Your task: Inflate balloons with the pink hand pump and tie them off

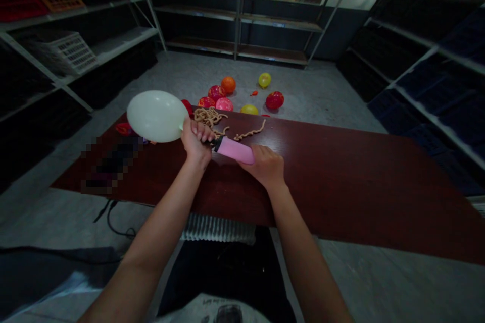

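A pale green balloon (156, 115), partly blown up, sits on the black nozzle of a pink hand pump (235, 150) held over a dark red-brown table (341, 181). My left hand (196, 141) is closed around the balloon's neck at the nozzle. My right hand (267, 165) grips the rear end of the pump. Tan string (209, 117) lies in a tangle on the table just behind the pump, and a short loose piece (250, 133) lies beside it.
Several inflated balloons, red, orange, pink and yellow (275, 100), lie on the grey floor beyond the table. Metal shelving lines the left, back and right walls. A white crate (70, 50) sits on the left shelf. A blurred dark item (109, 164) lies at the table's left end.
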The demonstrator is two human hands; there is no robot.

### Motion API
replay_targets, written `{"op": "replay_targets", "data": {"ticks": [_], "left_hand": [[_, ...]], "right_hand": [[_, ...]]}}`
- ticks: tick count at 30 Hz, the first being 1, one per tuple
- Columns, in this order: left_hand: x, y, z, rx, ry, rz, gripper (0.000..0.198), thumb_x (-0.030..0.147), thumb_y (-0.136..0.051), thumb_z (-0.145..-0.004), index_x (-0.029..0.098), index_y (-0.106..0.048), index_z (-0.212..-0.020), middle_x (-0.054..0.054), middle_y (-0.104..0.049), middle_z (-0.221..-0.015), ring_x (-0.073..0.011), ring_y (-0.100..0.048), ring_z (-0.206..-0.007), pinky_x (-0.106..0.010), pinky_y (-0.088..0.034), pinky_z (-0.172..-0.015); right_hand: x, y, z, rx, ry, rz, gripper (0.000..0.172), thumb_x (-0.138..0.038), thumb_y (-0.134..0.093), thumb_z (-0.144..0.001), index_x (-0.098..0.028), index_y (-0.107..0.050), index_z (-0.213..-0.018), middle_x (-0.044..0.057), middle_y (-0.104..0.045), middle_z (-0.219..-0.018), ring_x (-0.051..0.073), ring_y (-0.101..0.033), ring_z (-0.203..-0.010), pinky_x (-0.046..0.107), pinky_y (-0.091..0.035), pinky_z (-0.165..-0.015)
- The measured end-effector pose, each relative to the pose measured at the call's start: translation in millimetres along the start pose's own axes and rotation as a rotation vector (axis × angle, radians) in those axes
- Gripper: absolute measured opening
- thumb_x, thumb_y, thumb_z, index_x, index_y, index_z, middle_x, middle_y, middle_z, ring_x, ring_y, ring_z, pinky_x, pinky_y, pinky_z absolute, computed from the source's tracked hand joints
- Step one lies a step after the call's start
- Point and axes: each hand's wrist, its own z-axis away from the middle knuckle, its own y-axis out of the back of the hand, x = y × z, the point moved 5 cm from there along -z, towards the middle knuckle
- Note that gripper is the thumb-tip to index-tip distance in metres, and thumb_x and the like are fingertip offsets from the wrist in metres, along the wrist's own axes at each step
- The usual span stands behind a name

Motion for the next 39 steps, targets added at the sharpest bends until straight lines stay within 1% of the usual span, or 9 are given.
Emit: {"op": "replay_targets", "data": {"ticks": [6, 10, 13, 16, 22, 27, 32, 35, 39], "left_hand": [[2, -1.1, -1, 0.006, -0.028, -0.038, 0.058, 0.04, -0.057, -0.101, 0.02, -0.024, -0.058, 0.009, -0.02, -0.044, -0.0061, -0.022, -0.034, -0.021, -0.023, -0.038], [7, 3.4, -4, 0.021, -0.053, 0.002, 0.055, 0.035, -0.054, -0.101, 0.019, -0.023, -0.059, 0.009, -0.021, -0.044, -0.0058, -0.023, -0.034, -0.021, -0.023, -0.039], [13, 10.5, -10, 0.053, -0.068, 0.041, 0.051, 0.027, -0.047, -0.102, 0.019, -0.022, -0.059, 0.009, -0.021, -0.044, -0.0059, -0.022, -0.034, -0.02, -0.022, -0.039], [23, 16.7, -16, 0.058, -0.089, 0.069, 0.052, 0.028, -0.05, -0.101, 0.019, -0.021, -0.058, 0.009, -0.021, -0.045, -0.0064, -0.022, -0.034, -0.021, -0.022, -0.039], [37, 21.0, -18, 0.026, -0.137, 0.148, 0.053, 0.027, -0.049, -0.101, 0.02, -0.02, -0.058, 0.008, -0.02, -0.045, -0.0074, -0.022, -0.034, -0.021, -0.022, -0.038], [28, 15.2, -10, 0.061, -0.15, 0.124, 0.052, 0.028, -0.048, -0.103, 0.019, -0.022, -0.058, 0.008, -0.02, -0.046, -0.0064, -0.022, -0.034, -0.021, -0.022, -0.038], [17, 5.6, -2, 0.082, -0.138, 0.082, 0.053, 0.031, -0.047, -0.105, 0.019, -0.026, -0.058, 0.008, -0.021, -0.046, -0.0056, -0.022, -0.035, -0.02, -0.023, -0.038], [8, -2.0, 4, 0.033, -0.12, 0.075, 0.058, 0.036, -0.054, -0.103, 0.02, -0.025, -0.056, 0.008, -0.021, -0.045, -0.0066, -0.022, -0.034, -0.021, -0.023, -0.037], [-11, -12.9, 13, -0.045, -0.067, 0.064, 0.061, 0.042, -0.055, -0.103, 0.02, -0.027, -0.054, 0.007, -0.022, -0.043, -0.0075, -0.022, -0.033, -0.023, -0.023, -0.036]], "right_hand": [[5, 2, -1, 0.01, -0.007, 0.034, 0.041, -0.059, -0.062, -0.09, -0.019, -0.068, -0.097, 0.008, -0.073, -0.087, 0.023, -0.063, -0.082, 0.032, -0.031, -0.063], [12, 5, 2, 0.013, -0.014, 0.072, 0.037, -0.055, -0.067, -0.089, -0.02, -0.069, -0.104, 0.008, -0.074, -0.092, 0.024, -0.062, -0.086, 0.032, -0.032, -0.066], [18, 8, 4, 0.0, -0.012, 0.094, 0.035, -0.046, -0.07, -0.088, -0.02, -0.069, -0.112, 0.009, -0.074, -0.097, 0.025, -0.06, -0.09, 0.033, -0.032, -0.068], [26, 11, 5, -0.013, -0.035, 0.117, 0.035, -0.04, -0.07, -0.088, -0.02, -0.068, -0.116, 0.01, -0.073, -0.1, 0.026, -0.058, -0.091, 0.033, -0.033, -0.07], [39, 15, 7, 0.055, -0.054, 0.143, 0.035, -0.039, -0.068, -0.09, -0.019, -0.066, -0.119, 0.011, -0.072, -0.103, 0.029, -0.056, -0.094, 0.036, -0.037, -0.076], [47, 12, 11, 0.101, -0.093, 0.069, 0.032, -0.036, -0.064, -0.09, -0.018, -0.066, -0.116, 0.013, -0.071, -0.106, 0.03, -0.055, -0.097, 0.036, -0.041, -0.078], [43, 8, 10, 0.047, -0.092, 0.055, 0.029, -0.039, -0.067, -0.089, -0.018, -0.067, -0.108, 0.011, -0.072, -0.1, 0.028, -0.058, -0.093, 0.035, -0.041, -0.076], [33, 5, 8, -0.001, -0.068, 0.014, 0.03, -0.041, -0.069, -0.087, -0.019, -0.067, -0.107, 0.011, -0.073, -0.1, 0.027, -0.061, -0.093, 0.034, -0.041, -0.073], [23, 2, 6, -0.033, -0.058, -0.051, 0.035, -0.043, -0.072, -0.083, -0.018, -0.067, -0.106, 0.01, -0.074, -0.099, 0.026, -0.066, -0.089, 0.032, -0.041, -0.069]]}}
